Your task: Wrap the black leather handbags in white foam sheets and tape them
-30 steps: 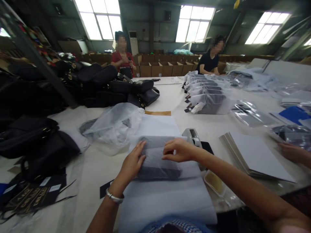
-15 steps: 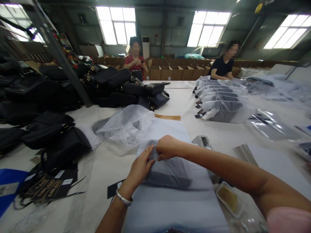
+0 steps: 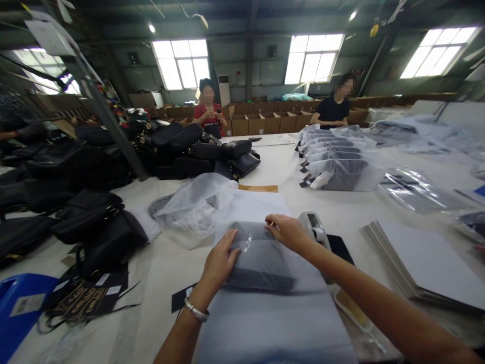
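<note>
A dark handbag [image 3: 261, 268] wrapped in a thin translucent bag [image 3: 261, 232] lies on white paper in front of me. My left hand [image 3: 222, 258] rests on its left side, fingers extended and thumb apart. At the upper right edge, my right hand [image 3: 286, 231] has its fingers bent and closed on the translucent bag. A small shiny strip of clear tape [image 3: 248, 242] shows on the wrapping between the hands. Just right of my right hand stands a tape dispenser [image 3: 313, 226]. Beside my left wrist lies a black tag [image 3: 180, 299], partly hidden by the paper.
Black handbags [image 3: 182, 146] are heaped at left, near black tags [image 3: 94, 298] and a blue container [image 3: 26, 313]. Wrapped bags [image 3: 337, 162] stand in a row at back right. A stack of card sheets [image 3: 428, 263] lies right. Two people [image 3: 210, 114] are across the table.
My right hand has moved right, from beside my left hand to the bag's upper right edge. The shiny tape strip now shows on the wrapping. My left hand stays on the bag.
</note>
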Demonstrator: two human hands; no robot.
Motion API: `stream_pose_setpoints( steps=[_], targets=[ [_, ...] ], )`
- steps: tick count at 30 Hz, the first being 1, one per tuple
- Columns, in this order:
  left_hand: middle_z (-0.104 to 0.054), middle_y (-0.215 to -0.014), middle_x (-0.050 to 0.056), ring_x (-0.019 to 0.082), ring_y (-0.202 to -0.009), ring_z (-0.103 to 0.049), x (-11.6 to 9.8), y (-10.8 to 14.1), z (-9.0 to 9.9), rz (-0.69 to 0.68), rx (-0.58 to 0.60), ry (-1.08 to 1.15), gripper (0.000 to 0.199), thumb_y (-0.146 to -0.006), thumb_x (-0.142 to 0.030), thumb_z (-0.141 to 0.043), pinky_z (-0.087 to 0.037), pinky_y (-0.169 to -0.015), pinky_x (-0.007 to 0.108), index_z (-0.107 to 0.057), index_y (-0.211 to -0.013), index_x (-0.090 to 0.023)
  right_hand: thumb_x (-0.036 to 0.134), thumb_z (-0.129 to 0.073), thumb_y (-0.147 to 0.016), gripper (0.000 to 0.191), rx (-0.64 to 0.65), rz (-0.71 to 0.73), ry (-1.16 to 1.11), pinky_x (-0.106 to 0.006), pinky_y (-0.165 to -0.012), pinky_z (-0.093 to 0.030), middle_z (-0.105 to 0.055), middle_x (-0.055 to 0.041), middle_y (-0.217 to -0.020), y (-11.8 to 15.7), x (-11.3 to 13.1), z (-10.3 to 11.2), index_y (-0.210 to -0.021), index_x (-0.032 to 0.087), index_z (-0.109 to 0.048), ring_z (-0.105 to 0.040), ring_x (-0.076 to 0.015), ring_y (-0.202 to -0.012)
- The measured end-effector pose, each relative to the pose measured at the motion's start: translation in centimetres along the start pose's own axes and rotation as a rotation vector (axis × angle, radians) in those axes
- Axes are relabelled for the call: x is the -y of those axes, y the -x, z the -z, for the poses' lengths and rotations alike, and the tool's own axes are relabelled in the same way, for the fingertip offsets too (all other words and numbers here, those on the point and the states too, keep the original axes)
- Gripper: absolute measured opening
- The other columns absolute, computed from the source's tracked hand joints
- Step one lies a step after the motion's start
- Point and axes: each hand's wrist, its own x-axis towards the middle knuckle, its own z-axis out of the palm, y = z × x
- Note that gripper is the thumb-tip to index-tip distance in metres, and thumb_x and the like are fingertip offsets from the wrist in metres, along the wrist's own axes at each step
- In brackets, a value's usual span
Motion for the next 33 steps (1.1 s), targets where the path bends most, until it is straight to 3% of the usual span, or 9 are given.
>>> stream_pose_setpoints(
  steps=[3,6,8,11,15,18,21,26,33],
  targets=[
    [-0.047,-0.152,0.010,0.024,-0.143,-0.040,-2.1,-0.1,-0.9,-0.103,-0.088,-0.181,0.045,-0.100,-0.032,-0.044,-0.037,-0.117,0.047,-0.049,-0.144,-0.022,0.038,-0.055,-0.097,0.033,-0.155,0.145,-0.155,-0.038,-0.103,-0.046,-0.067,-0.0098,-0.126,5.7,1.2,-1.9,-0.125,0.021,-0.061,-0.060,-0.0230,-0.119],
    [-0.035,-0.159,0.011,0.030,-0.149,-0.027,-3.5,-0.8,-2.5,-0.238,-0.023,-0.415,0.049,-0.101,-0.040,-0.043,-0.027,-0.119,0.059,-0.045,-0.147,-0.023,0.043,-0.070,-0.086,0.065,-0.198,0.267,-0.172,-0.055,-0.116,-0.033,-0.050,-0.0148,-0.148,9.8,2.5,-4.8,-0.142,0.019,-0.050,-0.040,-0.0330,-0.141],
    [-0.029,-0.161,0.011,0.034,-0.150,-0.023,-3.4,-1.4,-3.6,-0.246,0.056,-0.510,0.056,-0.098,-0.046,-0.047,-0.024,-0.117,0.065,-0.041,-0.149,-0.024,0.042,-0.078,-0.078,0.085,-0.159,0.265,-0.137,-0.060,-0.117,-0.029,-0.037,-0.0165,-0.156,11.2,3.2,-6.6,-0.150,0.017,-0.040,-0.026,-0.0370,-0.147],
    [-0.028,-0.161,0.011,0.035,-0.150,-0.022,-2.0,-2.3,-4.5,-0.214,0.115,-0.511,0.062,-0.097,-0.053,-0.047,-0.027,-0.116,0.066,-0.038,-0.151,-0.024,0.025,-0.077,-0.076,0.087,-0.104,0.209,-0.103,-0.060,-0.118,-0.028,-0.030,-0.0155,-0.160,11.5,3.6,-8.3,-0.152,0.017,-0.036,-0.018,-0.0371,-0.150],
    [-0.035,-0.159,0.009,0.030,-0.148,-0.029,-0.4,-2.8,-3.0,-0.178,0.094,-0.285,0.058,-0.100,-0.054,-0.034,-0.029,-0.117,0.060,-0.040,-0.150,-0.024,0.005,-0.064,-0.071,0.089,-0.043,0.197,-0.123,-0.057,-0.120,-0.025,-0.030,-0.0124,-0.160,10.1,3.0,-7.5,-0.153,0.020,-0.034,-0.020,-0.0353,-0.149],
    [-0.042,-0.156,0.004,0.024,-0.146,-0.035,0.0,-1.9,-0.4,-0.104,-0.135,-0.105,0.054,-0.100,-0.052,-0.033,-0.027,-0.121,0.050,-0.045,-0.146,-0.028,0.015,-0.067,-0.070,0.087,-0.032,0.205,-0.218,-0.052,-0.120,-0.028,-0.037,-0.0098,-0.158,7.9,1.7,-4.6,-0.152,0.022,-0.037,-0.030,-0.0347,-0.146],
    [-0.043,-0.155,0.000,0.024,-0.146,-0.034,0.2,-0.5,1.3,0.080,-0.323,-0.011,0.053,-0.097,-0.054,-0.038,-0.026,-0.122,0.046,-0.049,-0.144,-0.031,0.023,-0.067,-0.079,0.067,-0.097,0.200,-0.249,-0.046,-0.118,-0.031,-0.050,-0.0087,-0.149,4.3,-0.1,-1.1,-0.144,0.022,-0.048,-0.044,-0.0302,-0.138],
    [-0.037,-0.159,0.002,0.023,-0.149,-0.027,0.8,-0.4,0.1,0.288,-0.288,0.183,0.063,-0.099,-0.057,-0.031,-0.019,-0.123,0.043,-0.036,-0.152,-0.025,0.035,-0.072,-0.083,0.064,-0.038,0.267,-0.154,-0.042,-0.106,-0.043,-0.060,-0.0116,-0.138,-2.4,-2.5,2.4,-0.141,0.020,-0.050,-0.055,-0.0284,-0.126],
    [-0.033,-0.160,-0.003,0.021,-0.150,-0.020,0.3,-2.2,-1.2,0.232,-0.275,0.224,0.059,-0.101,-0.053,-0.028,-0.020,-0.123,0.045,-0.032,-0.154,-0.027,0.029,-0.067,-0.089,0.045,-0.038,0.304,-0.054,-0.031,-0.092,-0.050,-0.070,-0.0037,-0.123,-5.6,-3.2,2.4,-0.133,0.030,-0.058,-0.066,-0.0217,-0.110]
  ],
)
